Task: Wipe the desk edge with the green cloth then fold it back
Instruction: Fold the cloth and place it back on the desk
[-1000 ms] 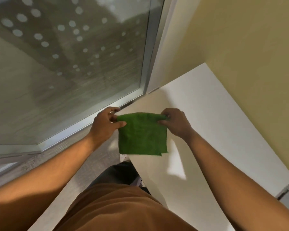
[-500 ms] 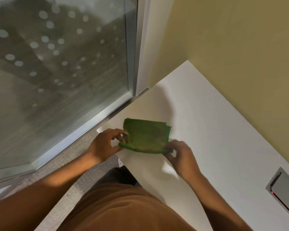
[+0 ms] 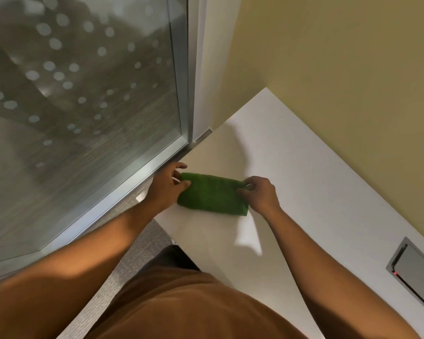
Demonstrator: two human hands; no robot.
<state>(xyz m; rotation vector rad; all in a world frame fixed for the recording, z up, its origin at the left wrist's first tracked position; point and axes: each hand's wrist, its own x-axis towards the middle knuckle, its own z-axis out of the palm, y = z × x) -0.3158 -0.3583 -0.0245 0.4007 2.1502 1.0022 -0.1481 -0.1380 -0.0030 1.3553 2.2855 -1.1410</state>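
Observation:
The green cloth [image 3: 212, 194] lies folded into a narrow band on the white desk [image 3: 304, 187], close to the desk's left edge. My left hand [image 3: 165, 185] pinches the cloth's left end, thumb and fingers on its upper corner. At the right end my right hand [image 3: 261, 193] pinches the upper corner. Both hands rest low on the desk surface.
A glass door with a metal frame [image 3: 186, 99] stands just left of the desk. A yellow wall [image 3: 340, 81] runs along the desk's far side. A metal cable hatch [image 3: 416, 267] is set in the desk at the lower right. Grey carpet [image 3: 137, 253] lies below the edge.
The cloth hung in the air from both hands, was laid down on the desk, and is now folded over into a narrower band. Both hands moved back to its far corners.

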